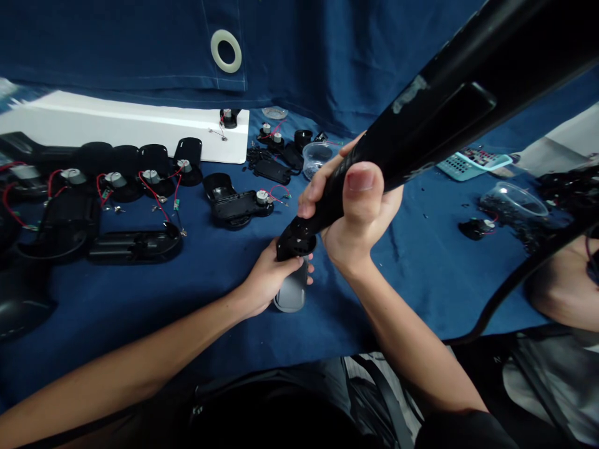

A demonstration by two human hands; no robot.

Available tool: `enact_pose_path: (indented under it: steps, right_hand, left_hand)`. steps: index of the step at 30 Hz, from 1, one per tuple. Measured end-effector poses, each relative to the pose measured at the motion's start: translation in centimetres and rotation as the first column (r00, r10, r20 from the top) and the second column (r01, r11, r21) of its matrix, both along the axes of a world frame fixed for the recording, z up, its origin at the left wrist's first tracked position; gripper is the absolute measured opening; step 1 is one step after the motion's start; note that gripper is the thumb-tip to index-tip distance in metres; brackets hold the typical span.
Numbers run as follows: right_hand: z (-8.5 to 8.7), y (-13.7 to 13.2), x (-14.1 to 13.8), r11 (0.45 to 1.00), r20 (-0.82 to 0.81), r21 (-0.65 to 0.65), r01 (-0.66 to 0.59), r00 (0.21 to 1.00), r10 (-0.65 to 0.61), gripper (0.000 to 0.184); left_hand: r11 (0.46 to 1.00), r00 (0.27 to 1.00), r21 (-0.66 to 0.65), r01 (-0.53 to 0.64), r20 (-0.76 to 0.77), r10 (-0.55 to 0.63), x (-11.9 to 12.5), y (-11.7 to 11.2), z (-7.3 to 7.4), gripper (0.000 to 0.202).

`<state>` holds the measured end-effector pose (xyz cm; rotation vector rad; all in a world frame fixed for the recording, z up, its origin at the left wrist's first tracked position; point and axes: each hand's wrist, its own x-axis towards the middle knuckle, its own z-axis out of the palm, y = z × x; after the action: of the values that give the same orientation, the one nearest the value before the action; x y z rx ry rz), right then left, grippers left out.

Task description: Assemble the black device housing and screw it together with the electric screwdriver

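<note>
My right hand (358, 212) is wrapped round a long black tool (444, 106) that slants from the upper right down to the middle, thumb pressed against its shaft. Its lower tip (296, 240) meets a small grey and black plastic part (292, 290) that my left hand (266, 277) grips from the side on the blue cloth (412, 268). What exactly the tip touches is hidden by my fingers.
Several black plastic housings with small motors and red wires (154, 181) lie at the left, near a white board (116, 125). Clear plastic cups (316, 156) (515, 199) and a teal tray (470, 163) sit farther back. Another person's arm (561, 280) is at the right.
</note>
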<state>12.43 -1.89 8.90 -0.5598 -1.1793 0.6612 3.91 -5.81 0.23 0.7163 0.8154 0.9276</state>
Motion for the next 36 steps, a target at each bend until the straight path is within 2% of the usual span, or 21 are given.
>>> enact_pose_path:
  steps: [6, 16, 21, 25, 32, 36]
  right_hand:
    - [-0.2, -0.3, -0.2, 0.999, -0.017, 0.033, -0.007, 1.0, 0.008, 0.027]
    - [-0.7, 0.1, 0.1, 0.999, -0.052, 0.005, -0.043, 0.998, 0.043, 0.027]
    - [-0.8, 0.5, 0.5, 0.995, 0.001, 0.067, -0.074, 0.997, 0.074, 0.026]
    - [-0.9, 0.5, 0.6, 0.996, 0.015, 0.065, -0.066, 0.998, 0.065, 0.026]
    - [-0.2, -0.3, -0.1, 0.999, -0.05, -0.026, 0.025, 0.998, -0.026, 0.022]
    - [0.8, -0.1, 0.0, 1.0, -0.056, -0.006, -0.015, 0.998, 0.014, 0.032]
  left_hand:
    - [1.0, 1.0, 0.001, 0.006, 0.012, -0.006, 0.0, 0.0, -0.1, 0.031]
    - [1.0, 1.0, 0.009, 0.014, 0.012, -0.014, -0.1, 0.0, -0.1, 0.028]
    - [1.0, 1.0, 0.008, 0.019, 0.015, -0.019, -0.1, 0.0, -0.1, 0.029]
    - [1.0, 1.0, 0.006, 0.007, 0.018, -0.007, -0.1, 0.0, -0.1, 0.031]
    - [1.0, 1.0, 0.015, 0.007, 0.012, -0.007, -0.1, 0.0, -0.2, 0.031]
    - [0.998, 0.999, 0.068, 0.0, 0.048, -0.003, 0.0, -0.1, -0.5, 0.035]
